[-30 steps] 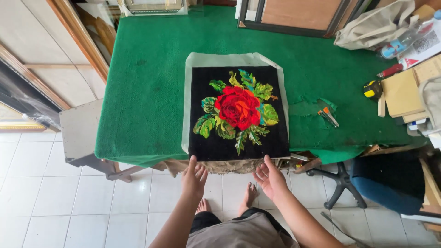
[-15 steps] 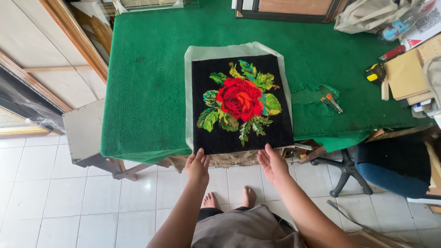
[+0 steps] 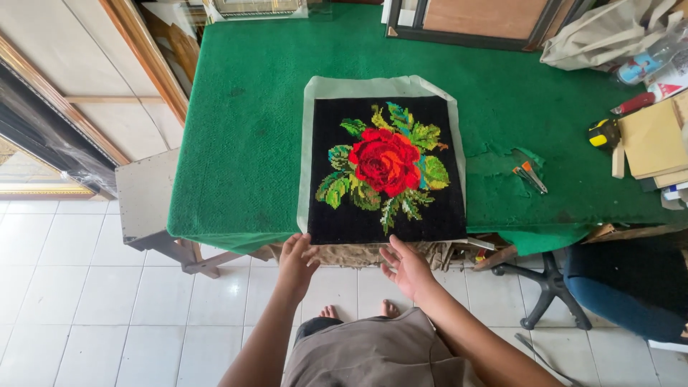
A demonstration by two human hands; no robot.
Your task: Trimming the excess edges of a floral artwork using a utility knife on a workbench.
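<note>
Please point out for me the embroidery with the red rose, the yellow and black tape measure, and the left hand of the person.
rose embroidery (image 3: 387, 165), head view, on the red flower.
tape measure (image 3: 603, 133), head view, on its yellow and black body.
left hand (image 3: 297, 258), head view, on the back of the hand.

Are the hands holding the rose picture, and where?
Nothing is clearly held. The left hand and right hand are open, fingers spread, at the near bottom edge of the rose embroidery; whether the fingertips touch it cannot be told.
</note>
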